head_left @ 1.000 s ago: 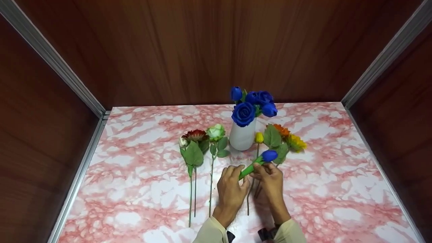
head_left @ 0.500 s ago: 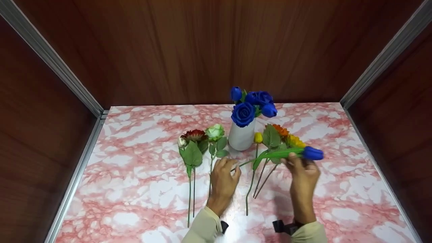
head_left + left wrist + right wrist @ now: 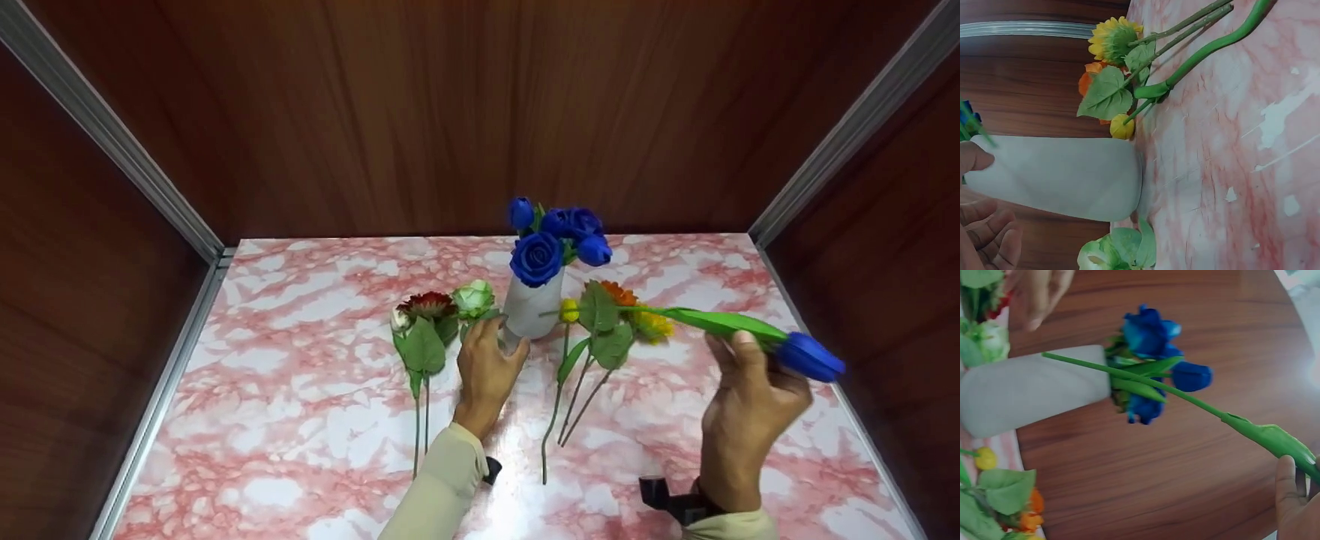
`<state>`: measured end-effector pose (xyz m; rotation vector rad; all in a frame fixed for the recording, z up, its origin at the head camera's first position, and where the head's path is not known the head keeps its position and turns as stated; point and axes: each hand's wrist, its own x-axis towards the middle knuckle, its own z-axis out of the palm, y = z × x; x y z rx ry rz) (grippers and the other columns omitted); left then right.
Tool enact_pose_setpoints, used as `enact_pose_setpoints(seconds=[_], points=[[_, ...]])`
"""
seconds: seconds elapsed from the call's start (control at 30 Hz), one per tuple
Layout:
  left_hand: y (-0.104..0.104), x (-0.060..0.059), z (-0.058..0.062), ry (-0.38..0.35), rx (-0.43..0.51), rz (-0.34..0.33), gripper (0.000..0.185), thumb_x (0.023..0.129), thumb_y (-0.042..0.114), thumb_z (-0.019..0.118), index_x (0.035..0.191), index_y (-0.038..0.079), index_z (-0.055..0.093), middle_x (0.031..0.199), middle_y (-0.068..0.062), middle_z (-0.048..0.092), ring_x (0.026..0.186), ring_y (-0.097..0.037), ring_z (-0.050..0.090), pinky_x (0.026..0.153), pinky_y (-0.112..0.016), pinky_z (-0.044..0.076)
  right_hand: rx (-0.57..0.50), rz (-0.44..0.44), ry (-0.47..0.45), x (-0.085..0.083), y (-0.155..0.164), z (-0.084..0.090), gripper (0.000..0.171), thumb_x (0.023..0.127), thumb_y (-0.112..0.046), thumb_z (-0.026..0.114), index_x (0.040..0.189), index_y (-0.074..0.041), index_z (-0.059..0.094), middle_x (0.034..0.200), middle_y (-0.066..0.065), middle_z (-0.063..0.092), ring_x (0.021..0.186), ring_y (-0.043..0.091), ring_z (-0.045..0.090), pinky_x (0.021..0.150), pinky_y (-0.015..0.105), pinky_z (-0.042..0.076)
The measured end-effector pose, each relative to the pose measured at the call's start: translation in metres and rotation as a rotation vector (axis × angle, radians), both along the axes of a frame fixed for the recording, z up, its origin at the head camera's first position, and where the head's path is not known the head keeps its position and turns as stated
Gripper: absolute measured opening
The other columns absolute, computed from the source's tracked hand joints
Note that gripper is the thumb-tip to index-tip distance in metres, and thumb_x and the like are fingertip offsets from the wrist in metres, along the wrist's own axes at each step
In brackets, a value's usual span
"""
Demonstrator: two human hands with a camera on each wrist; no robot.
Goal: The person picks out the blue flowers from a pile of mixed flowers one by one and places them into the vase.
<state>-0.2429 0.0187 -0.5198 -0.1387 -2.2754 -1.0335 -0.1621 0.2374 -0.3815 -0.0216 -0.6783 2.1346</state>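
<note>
Blue artificial tulip with long green stem (image 3: 806, 356) is pinched near its bud in the right hand (image 3: 750, 420), held above the table; the left hand (image 3: 486, 367) rests relaxed against the white ceramic vase (image 3: 529, 309). A careless stem could tip it.

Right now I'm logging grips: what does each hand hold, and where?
The right hand holds the blue artificial tulip by its green stalk just below the bloom. The left hand touches the white vase.

bare tabletop (image 3: 300, 420) left; flowers (image 3: 600, 330) (right) crowd vase (image 3: 529, 307).
</note>
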Motion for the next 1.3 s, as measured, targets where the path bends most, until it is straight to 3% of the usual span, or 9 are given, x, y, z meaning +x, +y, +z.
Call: enact_pose_setpoints(seconds=[0.23,0.4,0.63,0.93,1.17,1.3], points=[[0.008,-0.022,-0.007,-0.06,-0.01,-0.011,0.05,0.073,0.031,0.082,0.112,0.003,0.066,0.1,-0.01,0.065,0.093,-0.027,0.061,0.081,-0.042,0.048,0.014,-0.123,0.062,0.006,0.002,0.017,0.025,0.076,0.024,0.063,0.099,0.025,0.053,0.087,0.033,0.062,0.072,0.038,0.067,0.067,0.045,0.055],[0.013,-0.036,-0.007,-0.116,-0.017,0.01,0.058,0.076,0.04,0.079,0.119,0.004,0.062,0.106,-0.009,0.063,0.098,-0.026,0.06,0.082,-0.042,0.048,-0.023,-0.119,0.105,0.006,0.002,0.022,0.024,0.078,0.027,0.058,0.101,0.025,0.051,0.088,0.033,0.061,0.073,0.04,0.066,0.068,0.046,0.055],[0.016,-0.045,-0.005,-0.18,0.034,0.002,0.079,0.078,0.045,0.076,0.138,0.003,0.046,0.131,-0.015,0.055,0.116,-0.03,0.054,0.093,-0.046,0.045,-0.042,-0.117,0.137,0.007,0.002,0.024,0.026,0.077,0.029,0.056,0.102,0.025,0.05,0.089,0.033,0.061,0.077,0.042,0.066,0.069,0.048,0.054],[0.026,-0.053,-0.001,-0.155,0.107,-0.064,0.089,0.078,0.048,0.075,0.144,0.001,0.038,0.138,-0.017,0.05,0.122,-0.031,0.051,0.098,-0.045,0.043,-0.023,-0.095,0.138,0.003,-0.001,0.027,0.022,0.078,0.027,0.056,0.099,0.025,0.051,0.088,0.033,0.061,0.075,0.04,0.066,0.072,0.05,0.053],[0.036,-0.059,-0.003,-0.104,0.259,-0.136,0.099,0.076,0.038,0.079,0.149,-0.002,0.026,0.141,-0.02,0.045,0.124,-0.032,0.05,0.102,-0.046,0.039,0.012,-0.081,0.137,-0.005,-0.006,0.027,0.024,0.076,0.026,0.06,0.099,0.024,0.052,0.087,0.032,0.061,0.075,0.039,0.066,0.072,0.049,0.054],[0.04,-0.061,-0.001,-0.107,0.294,-0.135,0.101,0.074,0.034,0.082,0.149,-0.002,0.026,0.142,-0.018,0.044,0.125,-0.029,0.049,0.103,-0.044,0.038,0.026,-0.071,0.12,-0.007,-0.008,0.026,0.027,0.076,0.025,0.061,0.101,0.024,0.051,0.087,0.031,0.061,0.076,0.038,0.066,0.072,0.048,0.054]])
